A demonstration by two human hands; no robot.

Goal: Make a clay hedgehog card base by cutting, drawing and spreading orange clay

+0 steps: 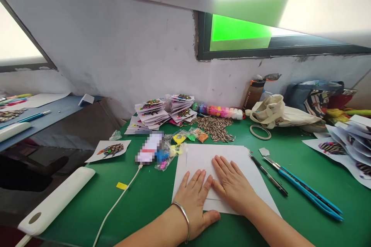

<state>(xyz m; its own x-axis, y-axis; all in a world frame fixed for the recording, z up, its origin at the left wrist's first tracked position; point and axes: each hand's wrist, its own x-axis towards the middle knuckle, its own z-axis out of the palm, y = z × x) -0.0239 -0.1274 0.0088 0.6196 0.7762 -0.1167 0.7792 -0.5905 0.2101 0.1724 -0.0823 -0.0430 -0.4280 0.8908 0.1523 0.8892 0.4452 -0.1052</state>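
Note:
White paper sheets [199, 156] lie flat on the green table, a smaller sheet seemingly on top of a larger one. Pressed flat on the paper's left part is my left hand [197, 198], fingers stretched out, a silver bangle at its wrist. My right hand [232, 181] also lies flat, across the middle of the paper, its thumb beside the left fingers. Neither hand holds anything. Just right of the paper are a black pen [269, 175] and a long blue-handled tool [307, 189] with a metal tip.
Behind the paper lie striped seeds [216, 127], small clay packets [198, 135], stacked decorated cards [152, 114] and a row of colourful tubs [218, 112]. A tape roll [260, 132] and bottle [253, 94] stand right. A phone [150, 146], its cable and a white power strip [60, 198] are left.

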